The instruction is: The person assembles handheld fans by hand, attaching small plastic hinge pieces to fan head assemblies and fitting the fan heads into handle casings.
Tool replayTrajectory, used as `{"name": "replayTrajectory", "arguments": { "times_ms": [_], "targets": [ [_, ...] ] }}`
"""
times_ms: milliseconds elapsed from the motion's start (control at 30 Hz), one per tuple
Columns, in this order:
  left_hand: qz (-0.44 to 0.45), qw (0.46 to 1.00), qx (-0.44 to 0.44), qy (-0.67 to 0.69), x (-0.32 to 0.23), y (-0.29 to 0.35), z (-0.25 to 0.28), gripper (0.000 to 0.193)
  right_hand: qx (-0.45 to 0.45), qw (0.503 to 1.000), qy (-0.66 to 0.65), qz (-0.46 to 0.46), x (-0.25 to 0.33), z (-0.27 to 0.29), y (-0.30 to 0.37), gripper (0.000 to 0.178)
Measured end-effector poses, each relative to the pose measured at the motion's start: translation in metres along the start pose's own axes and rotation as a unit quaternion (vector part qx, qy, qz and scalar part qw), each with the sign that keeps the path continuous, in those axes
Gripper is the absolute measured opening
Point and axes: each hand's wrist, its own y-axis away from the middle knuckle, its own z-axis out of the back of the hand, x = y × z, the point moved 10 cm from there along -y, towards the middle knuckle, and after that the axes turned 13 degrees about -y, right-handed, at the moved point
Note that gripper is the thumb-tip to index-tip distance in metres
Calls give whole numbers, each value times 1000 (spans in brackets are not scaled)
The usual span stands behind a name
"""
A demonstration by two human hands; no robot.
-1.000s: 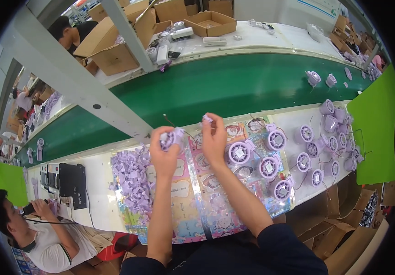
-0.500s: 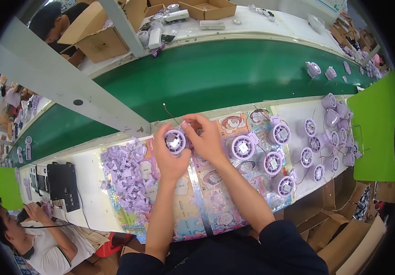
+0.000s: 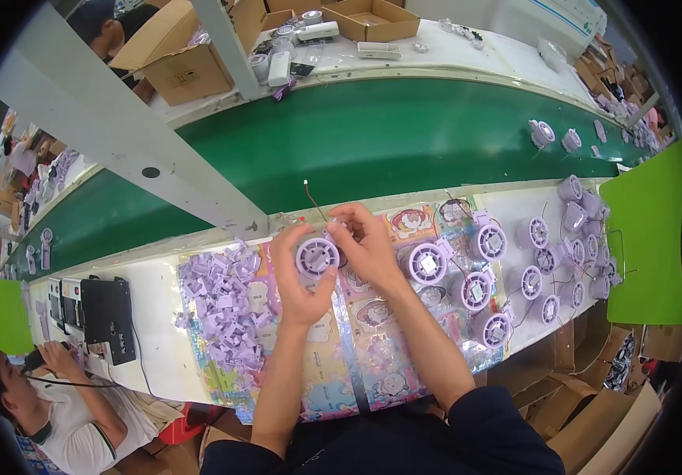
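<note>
Between both hands is a round lavender fan housing [image 3: 318, 257], its slotted face turned up. My left hand [image 3: 297, 283] curls around its left and near sides, thumb on the near rim. My right hand [image 3: 364, 247] pinches at its upper right edge, where a small lavender part partly shows and a thin wire [image 3: 314, 199] with a white plug sticks out. What the right fingertips press is mostly hidden. To the left lies a heap of small lavender plastic parts [image 3: 226, 305]. Right of my hands stand similar fan housings [image 3: 428, 264] with wires and pale square centres.
A patterned, colourful mat [image 3: 325, 388] covers the bench. A green conveyor belt [image 3: 372, 131] runs behind it, with a grey metal post [image 3: 151, 150] at left. More housings crowd the right end near a green panel [image 3: 649, 237]. A black machine [image 3: 107, 321] and a person [image 3: 64, 404] are at left.
The whole view has shifted slightly. The housing's face looks turned a little, and its bright white centre patch now appears grey. Both hands keep their hold.
</note>
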Motion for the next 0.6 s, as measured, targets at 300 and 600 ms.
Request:
{"name": "replayTrajectory", "arguments": {
  "times_ms": [300, 600],
  "targets": [
    [127, 963, 46, 233, 41, 5, -7, 31, 43, 989, -136, -39, 0, -14, 4, 20],
    [215, 963, 1, 163, 59, 13, -9, 22, 79, 986, -144, -31, 2, -23, 5, 29]
  ]
}}
